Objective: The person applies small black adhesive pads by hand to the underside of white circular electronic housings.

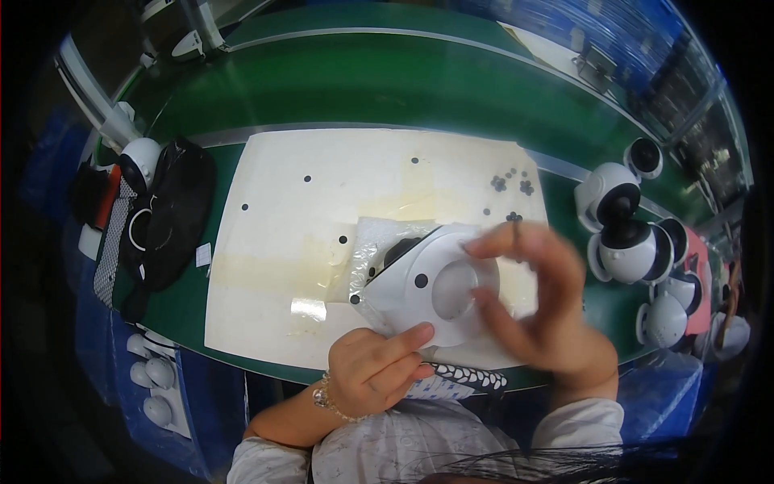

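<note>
White-and-black dome cameras (pixel 629 248) clustered at 3 o'clock on green counter (pixel 173 310); black pouch (pixel 181 218) at 9; white globe-shaped parts (pixel 159 373) at 8, lower down; white board (pixel 274 230) mid-counter, dotted black; clear plastic bag (pixel 372 235) on it, partly covered by white plastic cover (pixel 407 302) with round opening, near centre; left hand (pixel 375 371) reaches in from 7, narrow grip pinching cover's lower edge; right hand (pixel 540 302) from 5, blurred, wide C-shaped grip over cover's 3-o'clock side, contact unclear.
</note>
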Demonstrator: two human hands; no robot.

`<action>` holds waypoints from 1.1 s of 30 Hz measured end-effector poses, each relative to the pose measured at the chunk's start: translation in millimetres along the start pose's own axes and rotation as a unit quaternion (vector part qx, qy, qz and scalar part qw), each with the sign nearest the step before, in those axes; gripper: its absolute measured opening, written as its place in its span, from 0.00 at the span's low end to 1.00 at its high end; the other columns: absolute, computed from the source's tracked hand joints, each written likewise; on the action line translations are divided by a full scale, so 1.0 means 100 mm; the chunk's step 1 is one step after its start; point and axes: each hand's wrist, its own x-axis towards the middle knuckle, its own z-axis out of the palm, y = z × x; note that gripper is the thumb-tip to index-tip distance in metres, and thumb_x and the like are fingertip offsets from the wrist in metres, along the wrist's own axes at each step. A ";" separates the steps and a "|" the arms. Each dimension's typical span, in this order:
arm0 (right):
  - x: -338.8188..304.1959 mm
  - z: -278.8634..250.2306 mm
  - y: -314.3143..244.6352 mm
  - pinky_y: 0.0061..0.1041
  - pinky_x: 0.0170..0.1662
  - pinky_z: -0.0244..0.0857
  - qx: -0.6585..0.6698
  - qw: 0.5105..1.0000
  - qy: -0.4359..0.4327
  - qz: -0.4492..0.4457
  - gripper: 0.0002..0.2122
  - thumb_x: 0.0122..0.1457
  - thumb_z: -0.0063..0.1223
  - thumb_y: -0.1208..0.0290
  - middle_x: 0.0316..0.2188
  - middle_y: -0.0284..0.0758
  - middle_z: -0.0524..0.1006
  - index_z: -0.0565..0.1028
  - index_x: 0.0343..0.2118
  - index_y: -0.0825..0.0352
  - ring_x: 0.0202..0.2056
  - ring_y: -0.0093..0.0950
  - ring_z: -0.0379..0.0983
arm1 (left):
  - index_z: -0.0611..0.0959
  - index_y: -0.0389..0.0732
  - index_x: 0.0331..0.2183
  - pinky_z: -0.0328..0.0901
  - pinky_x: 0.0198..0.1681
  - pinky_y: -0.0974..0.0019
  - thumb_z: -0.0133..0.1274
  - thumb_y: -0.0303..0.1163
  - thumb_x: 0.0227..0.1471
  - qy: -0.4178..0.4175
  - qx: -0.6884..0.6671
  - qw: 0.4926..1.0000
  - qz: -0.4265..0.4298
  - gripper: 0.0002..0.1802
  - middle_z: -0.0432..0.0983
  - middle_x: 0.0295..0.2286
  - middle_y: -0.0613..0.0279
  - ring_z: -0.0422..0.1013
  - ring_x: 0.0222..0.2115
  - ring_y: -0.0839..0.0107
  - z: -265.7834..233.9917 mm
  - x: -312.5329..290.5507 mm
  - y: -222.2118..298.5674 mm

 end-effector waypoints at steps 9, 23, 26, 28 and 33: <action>0.06 -0.02 0.18 0.13 0.31 0.55 0.239 0.944 -0.011 0.227 0.23 0.52 0.45 0.82 0.27 0.30 0.70 0.52 0.50 0.67 0.27 0.16 0.60 | 0.76 0.39 0.23 0.57 0.17 0.72 0.60 0.30 0.33 -0.004 0.005 1.000 -0.005 0.10 0.73 0.37 0.58 0.64 0.14 0.73 0.01 -0.01 0.00; 0.03 0.06 0.16 0.22 0.31 0.61 0.089 0.987 -0.011 0.137 0.22 0.49 0.47 0.83 0.25 0.34 0.72 0.58 0.48 0.67 0.26 0.26 0.66 | 0.76 0.39 0.23 0.58 0.17 0.72 0.59 0.29 0.35 0.003 -0.007 1.000 -0.007 0.10 0.72 0.39 0.58 0.64 0.14 0.73 0.02 -0.02 0.00; 0.00 0.07 0.14 0.25 0.30 0.61 -0.005 0.998 0.001 0.063 0.21 0.47 0.48 0.83 0.27 0.35 0.73 0.61 0.47 0.66 0.27 0.30 0.67 | 0.76 0.38 0.23 0.58 0.17 0.72 0.59 0.29 0.35 -0.002 -0.001 1.000 -0.006 0.10 0.72 0.39 0.58 0.64 0.14 0.72 0.01 -0.01 0.00; -0.02 0.05 0.10 0.26 0.30 0.61 -0.026 0.999 0.006 0.043 0.21 0.46 0.49 0.82 0.29 0.35 0.73 0.63 0.46 0.66 0.27 0.31 0.67 | 0.76 0.38 0.22 0.58 0.17 0.72 0.59 0.29 0.34 0.003 0.000 1.000 -0.004 0.10 0.72 0.39 0.57 0.64 0.14 0.72 0.02 -0.01 0.00; -0.11 -0.03 -0.04 0.25 0.35 0.55 -0.299 0.949 -0.095 -0.045 0.25 0.42 0.54 0.75 0.41 0.34 0.71 0.63 0.47 0.64 0.35 0.30 0.66 | 0.75 0.38 0.22 0.58 0.17 0.71 0.59 0.28 0.33 0.001 0.007 1.000 -0.003 0.09 0.72 0.39 0.57 0.64 0.14 0.71 0.02 -0.02 0.01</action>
